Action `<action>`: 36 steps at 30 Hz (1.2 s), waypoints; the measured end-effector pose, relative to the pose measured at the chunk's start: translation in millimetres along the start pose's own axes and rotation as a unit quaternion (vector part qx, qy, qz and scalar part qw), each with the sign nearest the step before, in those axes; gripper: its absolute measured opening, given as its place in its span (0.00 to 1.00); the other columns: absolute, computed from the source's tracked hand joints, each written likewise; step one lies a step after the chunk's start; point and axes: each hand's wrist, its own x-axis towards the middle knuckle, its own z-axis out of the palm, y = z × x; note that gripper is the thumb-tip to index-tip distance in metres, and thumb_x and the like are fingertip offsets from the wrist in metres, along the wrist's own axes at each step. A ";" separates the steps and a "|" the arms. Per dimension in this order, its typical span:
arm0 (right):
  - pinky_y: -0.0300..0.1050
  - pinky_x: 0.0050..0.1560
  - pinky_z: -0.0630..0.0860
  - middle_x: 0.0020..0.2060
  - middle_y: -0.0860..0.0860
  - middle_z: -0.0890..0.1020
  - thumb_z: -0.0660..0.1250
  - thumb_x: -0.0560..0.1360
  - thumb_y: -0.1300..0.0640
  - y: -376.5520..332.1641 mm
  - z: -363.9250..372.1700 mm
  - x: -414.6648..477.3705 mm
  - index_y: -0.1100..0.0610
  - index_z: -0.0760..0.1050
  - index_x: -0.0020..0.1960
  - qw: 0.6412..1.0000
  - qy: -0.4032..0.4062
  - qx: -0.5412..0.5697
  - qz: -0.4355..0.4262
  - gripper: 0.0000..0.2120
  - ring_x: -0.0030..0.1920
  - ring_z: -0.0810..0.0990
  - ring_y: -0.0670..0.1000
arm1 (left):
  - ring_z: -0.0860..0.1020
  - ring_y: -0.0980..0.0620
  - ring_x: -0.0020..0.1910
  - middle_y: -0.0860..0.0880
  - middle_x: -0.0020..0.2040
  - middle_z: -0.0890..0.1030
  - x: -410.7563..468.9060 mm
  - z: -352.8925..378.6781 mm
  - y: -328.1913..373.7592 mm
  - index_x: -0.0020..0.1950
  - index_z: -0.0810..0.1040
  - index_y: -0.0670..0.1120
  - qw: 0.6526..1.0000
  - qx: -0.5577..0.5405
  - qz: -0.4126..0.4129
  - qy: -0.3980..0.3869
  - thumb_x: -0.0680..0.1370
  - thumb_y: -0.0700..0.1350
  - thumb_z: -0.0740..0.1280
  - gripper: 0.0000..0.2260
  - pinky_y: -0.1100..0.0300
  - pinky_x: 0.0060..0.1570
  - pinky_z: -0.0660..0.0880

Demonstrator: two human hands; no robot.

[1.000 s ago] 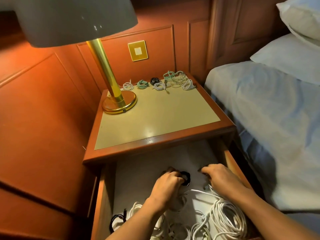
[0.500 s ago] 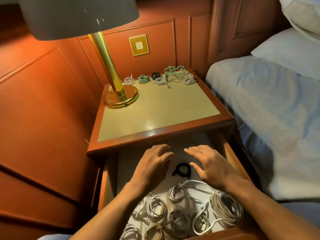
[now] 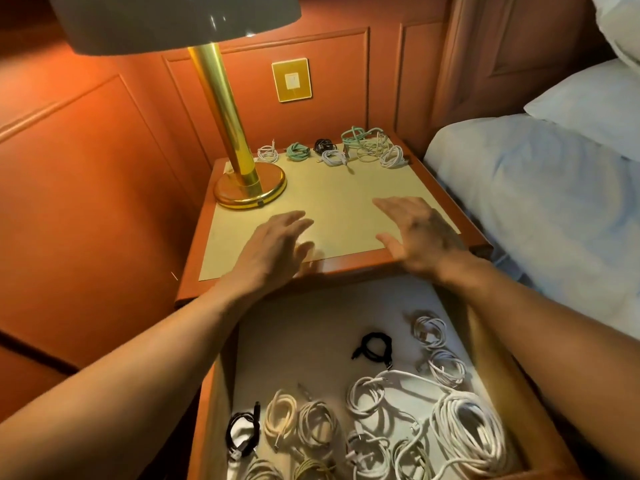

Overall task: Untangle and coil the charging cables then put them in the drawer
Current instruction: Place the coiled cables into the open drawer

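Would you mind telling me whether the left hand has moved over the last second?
Yes. The left hand has left the drawer, where it touched the black cable coil, and is now over the nightstand top.

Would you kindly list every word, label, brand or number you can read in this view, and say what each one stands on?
No text can be read anywhere in this view.
Gold square wall plate: a faint mark on its white centre, too blurred to read.
Coiled white charging cables in the open wooden drawer: no print can be made out on them; their plugs are too small to tell.
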 end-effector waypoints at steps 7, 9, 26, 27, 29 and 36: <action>0.53 0.76 0.61 0.77 0.54 0.67 0.66 0.82 0.54 50.7 9.6 80.4 0.53 0.61 0.80 0.996 -0.035 -0.048 0.059 0.29 0.76 0.63 0.56 | 0.69 0.44 0.75 0.46 0.77 0.71 96.5 26.4 -16.7 0.77 0.70 0.46 0.999 0.007 0.011 -0.034 0.84 0.42 0.64 0.21 0.49 0.72 0.68; 0.54 0.76 0.60 0.78 0.53 0.66 0.65 0.82 0.56 65.2 14.3 100.9 0.53 0.60 0.81 0.994 -0.047 -0.075 0.068 0.29 0.77 0.62 0.56 | 0.68 0.43 0.76 0.44 0.77 0.69 123.8 37.3 -26.2 0.78 0.68 0.43 0.999 0.010 0.010 -0.049 0.84 0.40 0.62 0.21 0.50 0.73 0.66; 0.51 0.49 0.76 0.53 0.59 0.79 0.68 0.77 0.66 156.4 66.2 192.1 0.53 0.84 0.56 0.988 0.011 -0.079 0.134 0.13 0.50 0.77 0.63 | 0.71 0.40 0.59 0.43 0.59 0.80 261.3 108.3 -69.3 0.58 0.81 0.45 0.997 0.062 0.001 -0.036 0.79 0.37 0.59 0.13 0.46 0.55 0.71; 0.52 0.50 0.77 0.52 0.59 0.78 0.68 0.77 0.66 153.1 65.0 189.2 0.54 0.84 0.53 0.987 0.016 -0.080 0.140 0.11 0.50 0.77 0.63 | 0.71 0.41 0.57 0.44 0.57 0.81 259.7 108.3 -67.7 0.56 0.82 0.45 0.998 0.056 -0.003 -0.017 0.79 0.38 0.59 0.13 0.46 0.53 0.71; 0.52 0.50 0.77 0.49 0.57 0.77 0.68 0.77 0.66 144.4 60.9 180.6 0.56 0.83 0.48 0.986 0.014 -0.089 0.140 0.08 0.50 0.75 0.61 | 0.69 0.44 0.53 0.45 0.54 0.82 250.7 107.6 -63.9 0.55 0.84 0.46 1.000 0.029 -0.007 0.009 0.79 0.37 0.59 0.15 0.49 0.49 0.69; 0.51 0.46 0.74 0.45 0.50 0.78 0.66 0.77 0.69 108.6 48.1 135.4 0.54 0.81 0.46 0.991 -0.019 -0.120 0.049 0.12 0.51 0.70 0.53 | 0.76 0.48 0.43 0.50 0.42 0.83 190.8 80.9 -54.3 0.46 0.87 0.51 0.999 -0.014 0.018 0.040 0.79 0.42 0.68 0.09 0.57 0.38 0.70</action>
